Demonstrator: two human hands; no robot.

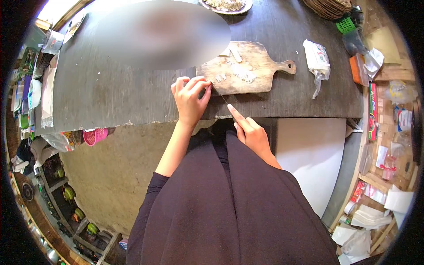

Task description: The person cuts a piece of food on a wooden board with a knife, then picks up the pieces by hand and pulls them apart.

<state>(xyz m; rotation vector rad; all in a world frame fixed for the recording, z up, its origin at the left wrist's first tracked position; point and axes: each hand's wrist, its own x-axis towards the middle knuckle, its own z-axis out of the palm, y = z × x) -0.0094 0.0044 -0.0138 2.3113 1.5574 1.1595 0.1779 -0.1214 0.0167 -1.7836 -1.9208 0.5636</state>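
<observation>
A wooden cutting board (260, 66) with a handle lies on the dark table. On it are chopped white pieces (243, 73) and a larger pale piece (235, 54). My right hand (252, 132) is closed on a knife (223, 98), its index finger stretched along the top, the thin blade reaching to the board's lower left edge. At that edge my left hand (191, 98) has its fingers bent and pinched beside the blade tip; what they hold is too small to make out.
The dark table (119, 97) carries a white plastic packet (317, 59) right of the board and a plate of pale pieces (226, 5) at the back. A grey blur hides the upper middle. A pink basket (95, 136) sits below the left front edge.
</observation>
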